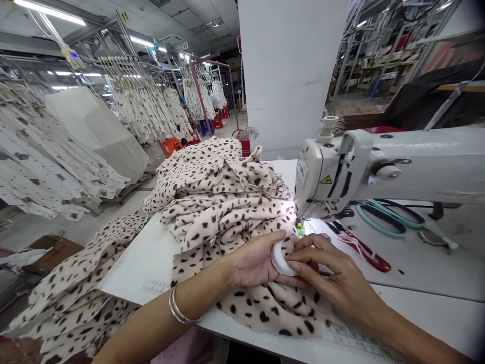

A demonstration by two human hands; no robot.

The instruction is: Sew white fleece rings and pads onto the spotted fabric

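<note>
Cream fabric with dark spots lies heaped on the white sewing table and hangs over its left edge. My left hand rests on the fabric, palm up, curled around a small white round piece. My right hand lies just right of it, fingertips pinching the same white piece. Both hands sit directly in front of the needle area of the white sewing machine. Two silver bangles circle my left wrist.
Red-handled snips and teal-handled scissors lie on the table under the machine arm. A white pillar stands behind the table. Racks of hanging spotted garments fill the left. A cardboard box sits low left.
</note>
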